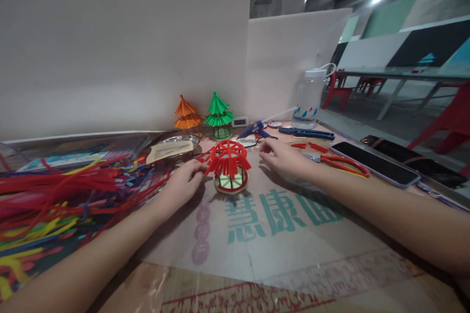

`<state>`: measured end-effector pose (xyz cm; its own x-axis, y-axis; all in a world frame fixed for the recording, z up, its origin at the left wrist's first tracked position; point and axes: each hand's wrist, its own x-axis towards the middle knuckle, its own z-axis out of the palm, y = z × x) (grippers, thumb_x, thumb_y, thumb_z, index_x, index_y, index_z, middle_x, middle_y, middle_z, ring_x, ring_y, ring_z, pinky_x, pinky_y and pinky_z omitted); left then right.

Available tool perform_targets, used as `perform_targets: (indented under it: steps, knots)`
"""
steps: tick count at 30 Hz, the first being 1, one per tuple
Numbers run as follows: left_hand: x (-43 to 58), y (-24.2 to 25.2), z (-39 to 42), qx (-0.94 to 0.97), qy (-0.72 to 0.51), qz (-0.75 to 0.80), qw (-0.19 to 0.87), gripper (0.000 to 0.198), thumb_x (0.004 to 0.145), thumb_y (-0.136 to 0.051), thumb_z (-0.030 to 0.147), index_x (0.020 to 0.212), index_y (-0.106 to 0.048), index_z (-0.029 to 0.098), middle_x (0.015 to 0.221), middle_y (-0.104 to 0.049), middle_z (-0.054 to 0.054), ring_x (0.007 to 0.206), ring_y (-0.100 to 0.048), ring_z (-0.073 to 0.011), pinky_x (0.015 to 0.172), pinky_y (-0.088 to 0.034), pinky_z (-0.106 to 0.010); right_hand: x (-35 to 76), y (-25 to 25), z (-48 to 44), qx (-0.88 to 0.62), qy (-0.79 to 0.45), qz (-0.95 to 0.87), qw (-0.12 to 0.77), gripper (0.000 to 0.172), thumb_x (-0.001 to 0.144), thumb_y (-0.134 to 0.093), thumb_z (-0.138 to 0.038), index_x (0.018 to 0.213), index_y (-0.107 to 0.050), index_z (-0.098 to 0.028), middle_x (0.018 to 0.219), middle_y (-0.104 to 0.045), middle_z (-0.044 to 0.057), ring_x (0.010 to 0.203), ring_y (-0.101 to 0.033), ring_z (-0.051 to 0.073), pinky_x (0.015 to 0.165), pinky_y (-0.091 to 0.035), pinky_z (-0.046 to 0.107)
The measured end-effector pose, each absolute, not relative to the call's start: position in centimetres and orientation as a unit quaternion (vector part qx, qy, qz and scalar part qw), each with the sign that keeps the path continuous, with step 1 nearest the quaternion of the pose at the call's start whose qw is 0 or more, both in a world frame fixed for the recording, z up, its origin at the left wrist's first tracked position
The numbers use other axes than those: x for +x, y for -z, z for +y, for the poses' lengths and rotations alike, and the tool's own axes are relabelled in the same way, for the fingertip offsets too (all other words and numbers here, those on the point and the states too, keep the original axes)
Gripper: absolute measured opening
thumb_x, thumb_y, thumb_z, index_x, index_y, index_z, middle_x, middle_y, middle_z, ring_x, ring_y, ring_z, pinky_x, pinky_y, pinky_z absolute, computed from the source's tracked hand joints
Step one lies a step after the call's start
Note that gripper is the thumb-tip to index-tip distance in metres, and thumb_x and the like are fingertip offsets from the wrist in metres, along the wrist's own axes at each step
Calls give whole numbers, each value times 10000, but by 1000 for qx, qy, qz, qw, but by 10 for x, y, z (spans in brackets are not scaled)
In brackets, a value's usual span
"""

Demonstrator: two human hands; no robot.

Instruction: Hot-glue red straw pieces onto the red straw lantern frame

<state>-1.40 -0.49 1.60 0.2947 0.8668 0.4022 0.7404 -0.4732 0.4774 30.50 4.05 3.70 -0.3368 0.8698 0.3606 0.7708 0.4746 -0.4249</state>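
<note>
A small red pavilion model (229, 166) made of straw pieces stands on the cardboard sheet (279, 244) in the middle of the table. My left hand (183, 183) rests just left of it, fingers curled, fingertips touching the red fringe of its roof. My right hand (282, 156) lies to the right of the model, fingers bent and pointing towards a blue glue gun (255, 130); nothing shows in it. Behind stand a finished orange pavilion (187, 115) and a green pavilion (219, 115).
A heap of coloured straws (55, 195) covers the left side. A metal tray (176, 146) sits behind my left hand. Red-handled pliers (343, 162), blue scissors (306, 133), a phone (374, 162) and a plastic water bottle (310, 95) lie to the right. White partition boards (125, 49) stand behind.
</note>
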Motion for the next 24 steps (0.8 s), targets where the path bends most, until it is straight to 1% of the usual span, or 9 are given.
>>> perform_targets:
  steps: [2, 5, 8, 10, 12, 14, 19, 22, 24]
  knots:
    - [-11, -9, -6, 799, -327, 494, 102, 293, 856, -499, 257, 1050, -702, 175, 1029, -697, -81, 969, -677, -242, 902, -566, -396, 316, -39, 54, -527, -65, -794, 295, 112, 908, -601, -282, 962, -627, -187, 935, -693, 74, 842, -623, 227, 740, -437, 320]
    - [-5, -3, -9, 793, -343, 491, 107, 363, 804, -567, 238, 1146, -673, 176, 1032, -657, -71, 958, -665, -241, 882, -575, -400, 329, -36, 75, -553, -50, -767, 320, 269, 905, -601, -285, 1136, -619, -148, 1135, -679, 139, 1035, -630, 267, 877, -469, 349]
    - [2, -2, -14, 808, -345, 462, 119, 388, 841, -629, 295, 1216, -646, 198, 1161, -647, -92, 1074, -648, -265, 960, -556, -433, 334, -31, 91, -574, -56, -747, 331, 499, 927, -585, -295, 1385, -512, -111, 1385, -593, 191, 1261, -575, 280, 1022, -453, 364]
    - [6, -2, -15, 822, -342, 441, 116, 434, 871, -668, 368, 1276, -622, 218, 1246, -644, -105, 1155, -627, -286, 1026, -526, -461, 333, -29, 100, -584, -69, -743, 320, 613, 930, -606, -334, 1472, -446, -96, 1466, -550, 210, 1316, -556, 296, 1055, -447, 380]
    - [8, 0, -15, 829, -344, 428, 105, 471, 889, -680, 428, 1307, -604, 226, 1293, -645, -114, 1200, -614, -300, 1061, -506, -474, 330, -30, 107, -591, -82, -743, 301, 679, 919, -645, -393, 1488, -445, -81, 1474, -555, 231, 1301, -578, 326, 1036, -466, 399]
    - [10, 2, -12, 835, -346, 417, 90, 445, 913, -658, 436, 1296, -606, 216, 1302, -649, -125, 1216, -613, -305, 1071, -500, -475, 325, -33, 114, -598, -93, -745, 279, 673, 911, -669, -426, 1457, -493, -74, 1434, -597, 240, 1255, -616, 345, 1007, -483, 406]
    - [8, 8, -6, 847, -331, 414, 47, 363, 927, -633, 407, 1221, -638, 195, 1260, -664, -141, 1178, -627, -308, 1043, -519, -472, 309, -41, 126, -619, -91, -743, 237, 451, 885, -714, -382, 1226, -667, -91, 1236, -720, 226, 1127, -682, 353, 944, -499, 384]
    - [7, 10, -6, 847, -335, 412, 39, 365, 933, -623, 435, 1211, -641, 198, 1261, -665, -141, 1181, -629, -309, 1048, -519, -469, 300, -42, 127, -637, -80, -730, 234, 370, 866, -726, -342, 1120, -695, -75, 1141, -742, 251, 1050, -698, 367, 883, -510, 383]
    - [6, 10, -6, 846, -338, 411, 34, 368, 937, -615, 451, 1204, -643, 199, 1254, -665, -142, 1177, -633, -311, 1040, -523, -466, 297, -41, 125, -641, -81, -724, 243, 311, 865, -717, -316, 1069, -703, -82, 1070, -757, 241, 988, -710, 355, 835, -514, 367]
